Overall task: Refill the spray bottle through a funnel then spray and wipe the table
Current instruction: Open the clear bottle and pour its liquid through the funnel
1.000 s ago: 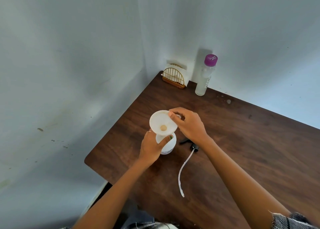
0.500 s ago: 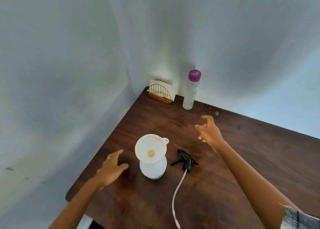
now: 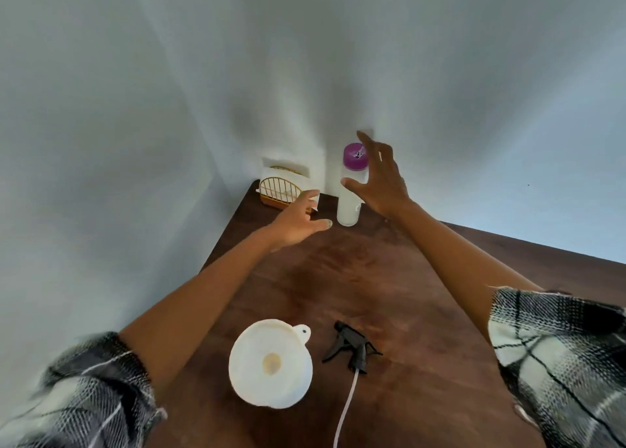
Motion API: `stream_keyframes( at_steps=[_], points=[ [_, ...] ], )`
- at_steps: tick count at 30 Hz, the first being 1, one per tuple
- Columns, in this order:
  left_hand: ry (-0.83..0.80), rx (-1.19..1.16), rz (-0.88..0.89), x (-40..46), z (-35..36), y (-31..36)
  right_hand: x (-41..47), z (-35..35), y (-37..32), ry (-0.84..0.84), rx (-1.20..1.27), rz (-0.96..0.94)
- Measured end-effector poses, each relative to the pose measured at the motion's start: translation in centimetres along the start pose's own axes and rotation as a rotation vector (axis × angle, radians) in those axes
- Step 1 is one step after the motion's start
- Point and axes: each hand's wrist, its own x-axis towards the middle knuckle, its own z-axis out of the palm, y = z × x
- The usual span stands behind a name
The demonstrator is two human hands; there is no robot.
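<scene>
Currently both hands reach toward the far corner of the table (image 3: 389,295), fingers spread, holding nothing. Right hand (image 3: 381,180) is up beside the refill bottle (image 3: 349,203), thumb in front of its body, fingers near the purple cap (image 3: 355,156); contact not clear, can't tell if touching. Left hand (image 3: 298,222) hovers lower, just left of the bottle base, in front of the gold wire napkin holder (image 3: 279,190) sitting right in the far corner. Bottle stands upright at the far edge against the wall. White funnel (image 3: 269,363) sits in the spray bottle neck near the near-left edge; bottle body hidden under the funnel. Black trigger sprayer head (image 3: 354,349) lies on its side just right of the funnel, dip tube (image 3: 345,410) trailing toward the near edge. Plaid sleeves (image 3: 559,363) at both bottom corners, blurred.
</scene>
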Motion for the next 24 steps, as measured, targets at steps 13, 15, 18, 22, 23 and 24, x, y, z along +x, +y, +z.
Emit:
stream_keyframes(
  at_steps=[13,15,18,22,23,24],
  points=[
    [0.189,-0.076,0.155,10.2,4.7,2.0,1.4,1.6,0.0,0.020,-0.049,-0.025],
    [0.250,-0.064,0.196,9.7,4.9,1.7,1.0,1.3,-0.3,0.009,-0.064,-0.054],
    [0.327,-0.050,0.225,8.5,4.8,1.4,0.5,0.4,-1.3,-0.008,-0.100,-0.125],
    [0.389,-0.023,0.279,5.7,3.4,2.3,-0.2,-2.1,-3.8,-0.022,-0.134,-0.208],
    [0.402,-0.009,0.288,4.7,2.9,2.8,-0.5,-2.9,-4.7,-0.020,-0.137,-0.223],
    [0.415,-0.012,0.296,3.7,2.5,3.2,-0.8,-3.7,-5.6,-0.014,-0.141,-0.239]
  ],
)
